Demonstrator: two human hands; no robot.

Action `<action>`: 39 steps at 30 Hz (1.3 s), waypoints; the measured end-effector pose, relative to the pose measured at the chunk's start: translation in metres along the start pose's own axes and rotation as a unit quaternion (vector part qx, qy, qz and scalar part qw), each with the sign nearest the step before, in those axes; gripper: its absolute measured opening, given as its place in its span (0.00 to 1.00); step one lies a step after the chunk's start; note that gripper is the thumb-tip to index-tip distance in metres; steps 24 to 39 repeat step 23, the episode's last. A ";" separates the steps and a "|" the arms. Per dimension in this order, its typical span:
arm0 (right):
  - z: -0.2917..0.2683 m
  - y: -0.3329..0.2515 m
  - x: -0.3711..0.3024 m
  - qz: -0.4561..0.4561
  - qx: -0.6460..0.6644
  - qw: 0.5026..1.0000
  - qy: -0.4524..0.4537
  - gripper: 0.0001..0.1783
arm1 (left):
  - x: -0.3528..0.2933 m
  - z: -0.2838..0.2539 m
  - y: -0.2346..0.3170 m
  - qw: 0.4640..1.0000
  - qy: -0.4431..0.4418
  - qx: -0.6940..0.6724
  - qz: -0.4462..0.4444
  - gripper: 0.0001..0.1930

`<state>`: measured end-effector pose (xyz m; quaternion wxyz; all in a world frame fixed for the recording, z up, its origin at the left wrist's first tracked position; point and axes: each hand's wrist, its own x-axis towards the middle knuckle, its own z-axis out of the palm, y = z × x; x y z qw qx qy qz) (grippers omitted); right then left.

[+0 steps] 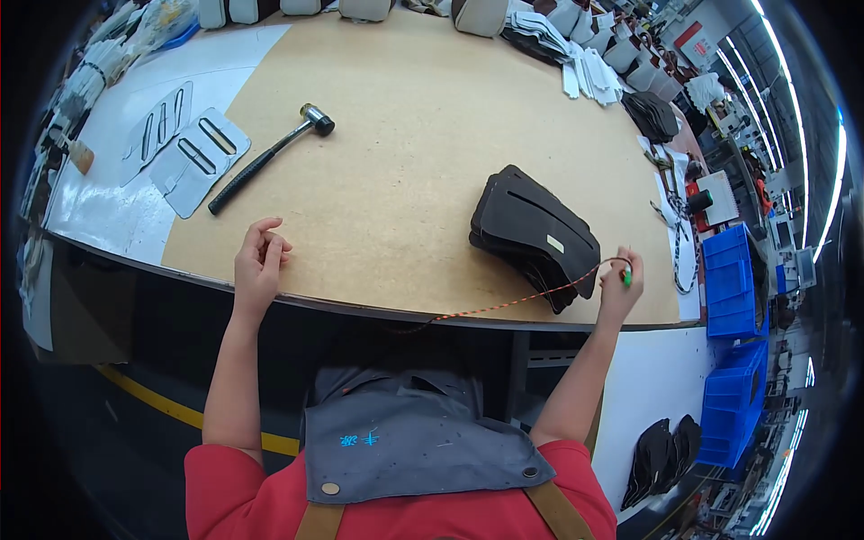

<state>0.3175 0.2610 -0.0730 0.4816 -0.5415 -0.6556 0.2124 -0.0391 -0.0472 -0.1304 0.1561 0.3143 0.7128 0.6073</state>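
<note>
My right hand (621,281) is closed on a small green-ended tool (627,276), mostly hidden by the fingers. An orange-and-dark twisted cord (504,307) runs from it across the table's front edge. Just left of that hand lies a stack of dark brown leather bag panels (535,225), the top one bearing a small pale metal plate (555,244). My left hand (259,268) hovers over the front edge, fingers loosely bent and apart, holding nothing. Beyond it lies a hammer (270,160) with a black handle.
Two grey slotted templates (200,162) lie left of the hammer on the tan worktop (387,117). Light-coloured bags (477,16) line the far edge. White strips (589,76) and dark panels (650,117) lie far right. Blue crates (731,279) stand beside the table's right side.
</note>
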 end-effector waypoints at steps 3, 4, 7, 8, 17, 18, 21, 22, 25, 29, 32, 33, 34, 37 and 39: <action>-0.010 -0.039 -0.028 0.029 0.128 0.991 0.006 0.17 | -0.005 0.003 0.001 1.000 0.006 -0.017 0.012 0.11; -0.009 -0.059 -0.042 -0.003 0.224 0.972 -0.068 0.20 | -0.009 0.007 0.003 0.999 0.015 -0.035 0.027 0.10; 0.014 -0.088 -0.085 -0.075 0.388 0.873 -0.285 0.28 | -0.025 0.035 0.050 0.992 -0.080 0.014 0.093 0.09; 0.023 -0.092 -0.096 -0.033 0.428 0.838 -0.338 0.26 | -0.027 0.044 0.068 0.982 -0.121 0.046 0.135 0.09; 0.065 -0.113 -0.144 0.157 0.466 0.747 -0.447 0.19 | -0.040 0.073 0.086 0.967 -0.188 0.001 0.169 0.08; 0.067 -0.114 -0.147 0.154 0.470 0.739 -0.456 0.19 | -0.041 0.071 0.083 0.961 -0.206 0.026 0.180 0.07; 0.067 -0.108 -0.147 0.149 0.487 0.742 -0.435 0.19 | -0.041 0.065 0.078 0.955 -0.208 0.058 0.205 0.05; 0.071 -0.102 -0.147 0.135 0.523 0.723 -0.431 0.18 | -0.039 0.059 0.077 0.953 -0.218 0.066 0.200 0.05; 0.070 -0.095 -0.143 0.163 0.536 0.720 -0.409 0.17 | -0.037 0.053 0.077 0.951 -0.228 0.072 0.196 0.04; 0.070 -0.095 -0.143 0.163 0.536 0.720 -0.409 0.17 | -0.037 0.053 0.077 0.951 -0.228 0.072 0.196 0.04; 0.070 -0.095 -0.143 0.163 0.536 0.720 -0.409 0.17 | -0.037 0.053 0.077 0.951 -0.228 0.072 0.196 0.04; 0.070 -0.095 -0.143 0.163 0.536 0.720 -0.409 0.17 | -0.037 0.053 0.077 0.951 -0.228 0.072 0.196 0.04; 0.070 -0.095 -0.143 0.163 0.536 0.720 -0.409 0.17 | -0.037 0.053 0.077 0.951 -0.228 0.072 0.196 0.04; 0.070 -0.095 -0.143 0.163 0.536 0.720 -0.409 0.17 | -0.037 0.053 0.077 0.951 -0.228 0.072 0.196 0.04; 0.070 -0.095 -0.143 0.163 0.536 0.720 -0.409 0.17 | -0.037 0.053 0.077 0.951 -0.228 0.072 0.196 0.04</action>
